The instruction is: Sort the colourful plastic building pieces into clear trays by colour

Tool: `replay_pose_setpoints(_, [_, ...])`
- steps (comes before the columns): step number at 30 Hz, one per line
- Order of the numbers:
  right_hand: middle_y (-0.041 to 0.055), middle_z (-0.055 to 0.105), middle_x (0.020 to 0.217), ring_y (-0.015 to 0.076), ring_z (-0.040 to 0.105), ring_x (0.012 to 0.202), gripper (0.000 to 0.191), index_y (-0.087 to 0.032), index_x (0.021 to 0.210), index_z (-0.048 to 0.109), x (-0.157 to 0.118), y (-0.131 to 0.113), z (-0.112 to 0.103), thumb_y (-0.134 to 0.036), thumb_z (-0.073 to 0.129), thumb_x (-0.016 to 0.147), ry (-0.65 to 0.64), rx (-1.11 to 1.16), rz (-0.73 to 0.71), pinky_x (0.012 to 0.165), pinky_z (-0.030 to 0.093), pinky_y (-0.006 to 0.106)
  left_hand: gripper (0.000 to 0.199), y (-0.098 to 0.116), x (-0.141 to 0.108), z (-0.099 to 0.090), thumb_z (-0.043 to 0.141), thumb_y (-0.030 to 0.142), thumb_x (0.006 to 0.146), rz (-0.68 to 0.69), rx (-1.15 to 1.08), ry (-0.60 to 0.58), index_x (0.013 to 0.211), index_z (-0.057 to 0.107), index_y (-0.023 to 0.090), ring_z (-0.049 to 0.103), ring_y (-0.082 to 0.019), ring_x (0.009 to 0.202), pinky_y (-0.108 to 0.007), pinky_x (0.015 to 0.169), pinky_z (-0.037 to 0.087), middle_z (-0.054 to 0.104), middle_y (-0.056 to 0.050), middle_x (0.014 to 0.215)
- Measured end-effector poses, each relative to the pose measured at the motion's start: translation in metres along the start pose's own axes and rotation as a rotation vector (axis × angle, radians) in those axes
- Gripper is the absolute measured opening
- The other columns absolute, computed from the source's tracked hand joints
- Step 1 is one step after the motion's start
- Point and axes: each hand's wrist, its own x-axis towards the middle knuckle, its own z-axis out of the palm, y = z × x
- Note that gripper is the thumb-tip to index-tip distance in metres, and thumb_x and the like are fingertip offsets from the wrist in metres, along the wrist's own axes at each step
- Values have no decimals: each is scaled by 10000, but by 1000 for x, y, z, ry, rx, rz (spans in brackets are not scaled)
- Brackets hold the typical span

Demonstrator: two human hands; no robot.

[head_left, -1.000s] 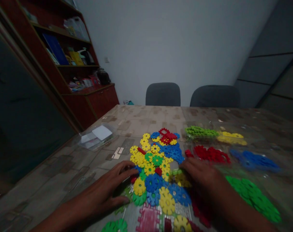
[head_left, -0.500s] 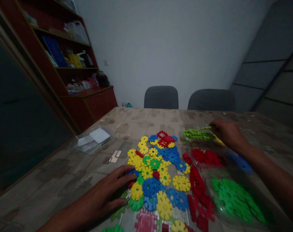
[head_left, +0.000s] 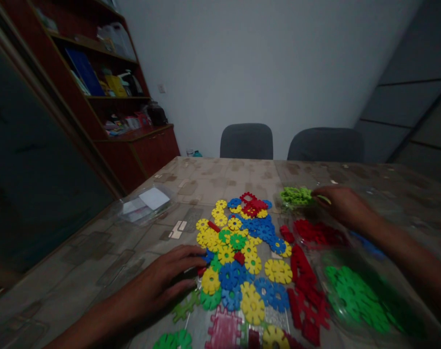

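My left hand (head_left: pixel 173 274) rests at the left edge of the pile, fingers apart, its fingertips beside a blue piece (head_left: pixel 208 257) and a red one. At the right, my right hand (head_left: pixel 338 203) is closed over the right end of the tray of light green pieces (head_left: pixel 296 196); a light green piece (head_left: pixel 324 199) shows at its fingers. Yellow flower-shaped pieces (head_left: pixel 277 271), blue pieces (head_left: pixel 262 228) and red pieces (head_left: pixel 304 276) lie spread in the middle. Square pink piece (head_left: pixel 224 328) lies near the front edge.
Clear trays hold red pieces (head_left: pixel 320 233) and green pieces (head_left: pixel 358 295) at the right, under my right forearm. A clear tray with white papers (head_left: pixel 153 198) sits at the left. Two grey chairs (head_left: pixel 246 140) stand beyond the table (head_left: pixel 206 177).
The view has shifted slightly. My right hand has moved a little toward the light green pieces, and the piece at its fingers points another way. My left hand has stayed beside the pile.
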Motion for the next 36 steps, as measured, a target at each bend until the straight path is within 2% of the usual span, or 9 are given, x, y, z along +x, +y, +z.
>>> replay_pose_setpoints(4, [50,774,928,197,711,798,269,-236,980,748,-34,-83,-8,-208,482,950,-167,126,-88,712,524,295,361,2,4,-3,565,273,1040,29,2,-5,1381,587,386,545,-275,1353,-454,1144,467,572,-36,1484])
replay_pose_setpoints(7, [25,730,839,167,668,717,285,-237,849,696,-68,-143,-6,-119,464,965,-453,359,-113,657,511,271,312,12,13,-11,557,253,1042,68,6,-45,1333,613,352,579,-261,1302,-428,1106,501,600,-44,1440])
replay_pose_setpoints(11, [95,728,1054,265,673,953,247,-195,1017,708,-89,-182,6,-47,595,854,-646,254,-57,851,555,425,387,35,33,-23,622,239,1009,107,50,-159,1382,580,332,555,-275,1326,-446,1118,484,576,-67,1459])
replay_pose_setpoints(14, [152,672,1231,356,623,1134,389,-156,1166,689,-89,-187,13,-60,685,789,-698,206,12,972,517,548,648,49,49,-25,768,205,907,101,113,-240,1476,498,358,481,-326,1406,-530,1149,434,505,-84,1541])
replay_pose_setpoints(17, [188,606,1358,378,561,1259,439,-136,1234,668,-88,-184,17,-81,712,801,-689,247,66,1074,453,560,764,55,63,-19,834,204,847,101,149,-254,1503,474,360,435,-362,1444,-581,1160,397,446,-112,1590])
replay_pose_setpoints(23, [178,568,1447,348,535,1313,549,-172,1331,584,-96,-180,23,-71,711,806,-626,358,79,1079,456,504,660,52,66,-11,755,226,918,107,161,-260,1505,471,329,441,-361,1440,-576,1151,404,447,-127,1588])
replay_pose_setpoints(28, [94,718,1118,258,672,1012,183,-207,1035,647,-96,-178,27,-87,571,921,-584,369,111,880,535,406,524,57,65,-13,701,170,938,143,159,-211,1422,543,293,564,-315,1306,-491,1088,475,560,-109,1470])
replay_pose_setpoints(30, [86,723,1048,256,678,958,134,-212,979,648,-96,-174,28,-125,551,948,-549,362,118,839,539,401,464,59,67,-11,706,179,935,160,157,-222,1373,576,262,595,-320,1252,-482,1047,501,597,-116,1415])
replay_pose_setpoints(36, [151,658,1259,300,618,1154,316,-174,1248,636,-92,-176,21,-115,534,955,-456,357,68,981,502,473,476,56,66,-4,703,225,950,179,173,-228,1397,544,267,554,-330,1291,-495,1074,469,567,-115,1450])
